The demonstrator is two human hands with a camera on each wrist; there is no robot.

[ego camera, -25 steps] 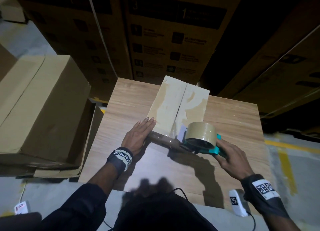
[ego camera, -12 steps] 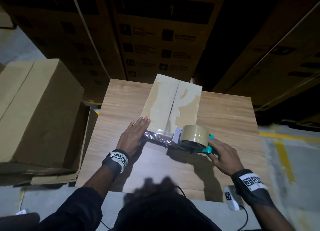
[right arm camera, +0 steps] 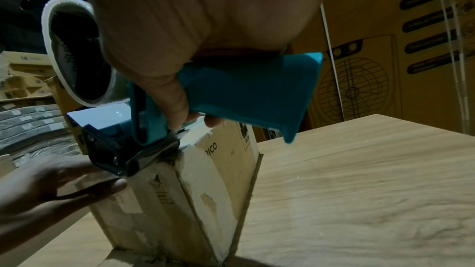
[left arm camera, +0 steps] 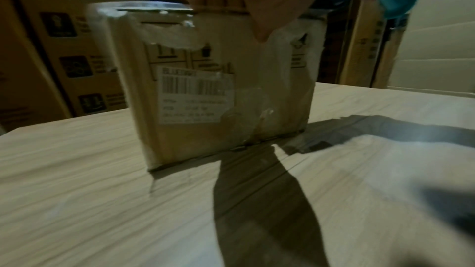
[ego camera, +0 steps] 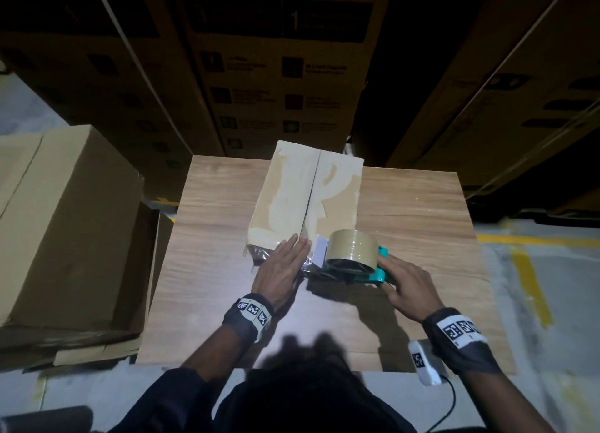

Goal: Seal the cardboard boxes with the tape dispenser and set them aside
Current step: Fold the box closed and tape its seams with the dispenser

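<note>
A small cardboard box (ego camera: 308, 192) stands on the wooden table (ego camera: 422, 211), its top flaps meeting in a centre seam with torn paper patches. Its near face carries a barcode label (left arm camera: 195, 94) and shiny tape. My left hand (ego camera: 285, 263) lies flat with straight fingers on the box's near top edge, over the tape. My right hand (ego camera: 409, 286) grips the teal handle of the tape dispenser (ego camera: 354, 254), which holds a brown tape roll. In the right wrist view the dispenser (right arm camera: 246, 92) has its blade end on the box's (right arm camera: 195, 186) near top corner.
A large closed cardboard box (ego camera: 65, 218) sits left of the table on flattened cardboard. Tall printed cartons (ego camera: 276, 59) are stacked behind the table. A white device with a cable (ego camera: 425, 361) hangs by my right wrist. Grey floor with yellow lines (ego camera: 532, 260) lies to the right.
My left hand has slid right along the box's near edge toward the centre seam. The dispenser has moved up against the box's near top corner.
</note>
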